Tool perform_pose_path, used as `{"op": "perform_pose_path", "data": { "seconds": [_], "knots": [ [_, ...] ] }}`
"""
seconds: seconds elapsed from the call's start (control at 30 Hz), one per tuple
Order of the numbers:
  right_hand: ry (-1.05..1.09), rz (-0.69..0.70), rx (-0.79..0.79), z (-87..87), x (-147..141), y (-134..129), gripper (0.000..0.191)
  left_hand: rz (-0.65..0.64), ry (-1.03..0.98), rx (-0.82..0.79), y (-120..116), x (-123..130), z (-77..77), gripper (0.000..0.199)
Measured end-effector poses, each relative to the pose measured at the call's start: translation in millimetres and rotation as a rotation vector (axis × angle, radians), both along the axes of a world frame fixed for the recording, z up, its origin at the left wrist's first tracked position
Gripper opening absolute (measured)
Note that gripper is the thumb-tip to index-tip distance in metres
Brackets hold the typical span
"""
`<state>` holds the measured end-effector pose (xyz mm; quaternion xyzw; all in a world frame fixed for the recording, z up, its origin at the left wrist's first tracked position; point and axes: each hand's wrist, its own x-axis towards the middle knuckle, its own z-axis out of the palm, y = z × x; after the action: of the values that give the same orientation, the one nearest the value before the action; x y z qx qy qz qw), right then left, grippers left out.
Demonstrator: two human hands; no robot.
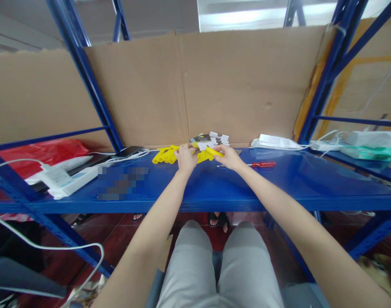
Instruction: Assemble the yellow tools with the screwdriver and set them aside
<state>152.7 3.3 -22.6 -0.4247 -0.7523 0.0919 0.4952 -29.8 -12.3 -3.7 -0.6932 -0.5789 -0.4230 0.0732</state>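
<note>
My right hand (230, 157) is closed round one end of a short yellow tube (213, 151). Opposite it, my left hand (186, 158) has its fingers curled in at a white card (202, 145); what lies between them is too small to make out. Several more yellow tubes (165, 155) lie side by side just left of my left hand, and others (204, 157) rest between the two hands. Behind them is a spread of black-and-white printed cards (219, 138). A screwdriver with a red handle (263, 164) lies by my right wrist, its shaft partly hidden.
A cardboard sheet (221, 85) stands behind the blue shelf (233, 188), between blue uprights (323, 81). White power strips (74, 182) and cables are at the left, near a black phone-like object (131, 151). A white packet (275, 141) lies at the back right.
</note>
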Motion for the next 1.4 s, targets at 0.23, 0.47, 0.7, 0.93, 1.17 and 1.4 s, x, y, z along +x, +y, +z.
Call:
{"op": "perform_pose_path", "data": {
  "seconds": [0.23, 0.47, 0.7, 0.93, 1.17, 1.4],
  "knots": [
    [0.01, 0.042, 0.009, 1.0, 1.2, -0.7, 0.024, 0.151, -0.022, -0.011, 0.9, -3.6, -1.8, 0.024],
    [0.003, 0.008, 0.014, 1.8, 1.3, -3.5, 0.024, 0.153, -0.125, -0.127, 4.4, -5.3, 1.4, 0.025],
    [-0.004, -0.025, 0.028, 2.4, 2.0, -2.4, 0.025, 0.077, -0.405, -0.154, 13.0, -7.8, 0.1, 0.02],
    [0.009, -0.022, 0.072, 0.4, 3.5, 1.4, 0.024, -0.259, -1.062, -0.277, 17.8, 5.2, -1.5, 0.028],
    [-0.024, 0.017, 0.08, 1.1, 1.8, -2.7, 0.026, -0.495, -1.487, -0.378, 13.0, 9.7, 2.5, 0.048],
    [-0.08, 0.096, 0.045, -4.0, -4.4, -3.8, 0.028, -0.418, -1.668, -0.357, 15.9, 3.8, 6.0, 0.028]
  ]
}}
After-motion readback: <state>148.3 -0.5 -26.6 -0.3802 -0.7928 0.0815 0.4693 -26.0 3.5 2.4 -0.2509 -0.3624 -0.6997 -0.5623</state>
